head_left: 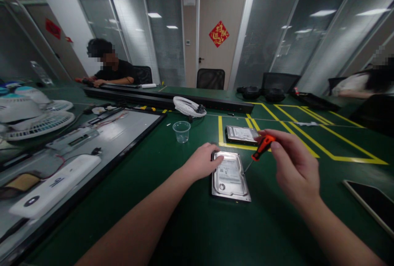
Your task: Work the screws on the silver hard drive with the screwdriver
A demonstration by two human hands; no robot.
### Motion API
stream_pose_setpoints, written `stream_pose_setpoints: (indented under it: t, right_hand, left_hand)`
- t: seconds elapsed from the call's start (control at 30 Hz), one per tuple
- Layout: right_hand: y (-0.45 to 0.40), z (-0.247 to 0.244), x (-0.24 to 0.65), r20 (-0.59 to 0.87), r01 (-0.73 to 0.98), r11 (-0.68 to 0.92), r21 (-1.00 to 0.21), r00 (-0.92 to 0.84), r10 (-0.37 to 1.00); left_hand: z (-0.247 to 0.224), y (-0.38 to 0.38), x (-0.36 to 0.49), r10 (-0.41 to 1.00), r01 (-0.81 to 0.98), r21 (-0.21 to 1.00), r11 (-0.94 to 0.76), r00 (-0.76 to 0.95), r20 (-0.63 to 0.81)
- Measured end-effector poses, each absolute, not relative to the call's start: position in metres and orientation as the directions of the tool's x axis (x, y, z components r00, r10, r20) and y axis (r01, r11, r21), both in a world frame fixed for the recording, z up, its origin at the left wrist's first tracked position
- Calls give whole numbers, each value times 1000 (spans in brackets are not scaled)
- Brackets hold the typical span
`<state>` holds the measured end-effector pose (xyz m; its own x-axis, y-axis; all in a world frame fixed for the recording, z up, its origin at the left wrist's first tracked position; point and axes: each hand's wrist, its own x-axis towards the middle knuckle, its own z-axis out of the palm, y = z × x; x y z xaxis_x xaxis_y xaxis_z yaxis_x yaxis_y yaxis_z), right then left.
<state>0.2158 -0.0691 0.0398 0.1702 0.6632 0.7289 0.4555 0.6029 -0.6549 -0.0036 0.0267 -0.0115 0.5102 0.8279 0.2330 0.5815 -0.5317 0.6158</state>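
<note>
A silver hard drive (229,180) lies flat on the green table, label side up. My left hand (205,160) grips its upper left edge, with the thumb on top and the fingers at the far side. My right hand (292,159) is closed around an orange and black screwdriver (263,147), held at a slant. The screwdriver's tip touches or nearly touches the right edge of the drive. Just beyond the hands, a second hard drive (241,134) rests inside a yellow tape outline.
A clear plastic cup (182,132) and a white fan grille (189,107) stand ahead. A large panel (123,132) with a white power strip (58,184) fills the left. A phone (371,204) lies right. Two people sit across the table.
</note>
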Motion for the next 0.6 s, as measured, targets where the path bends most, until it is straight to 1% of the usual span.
stream_pose_setpoints:
  t: [0.1, 0.17, 0.3, 0.43, 0.6]
  right_hand:
    - [-70, 40, 214, 714, 413, 607, -679, 175, 678]
    - [-68, 39, 214, 720, 414, 610, -676, 190, 668]
    - [-63, 36, 217, 763, 506, 599, -620, 211, 611]
    - [-64, 37, 219, 775, 555, 590, -586, 174, 607]
    - [-70, 43, 216, 743, 505, 593, -627, 161, 649]
  left_hand:
    - [-11, 26, -4, 834, 589, 617, -522, 504, 224]
    - [-10, 26, -4, 836, 592, 617, -518, 502, 221]
    - [-10, 26, -3, 831, 586, 616, -527, 506, 229]
    - [-9, 25, -3, 832, 586, 618, -525, 506, 227]
    - [-8, 24, -4, 837, 592, 621, -514, 506, 210]
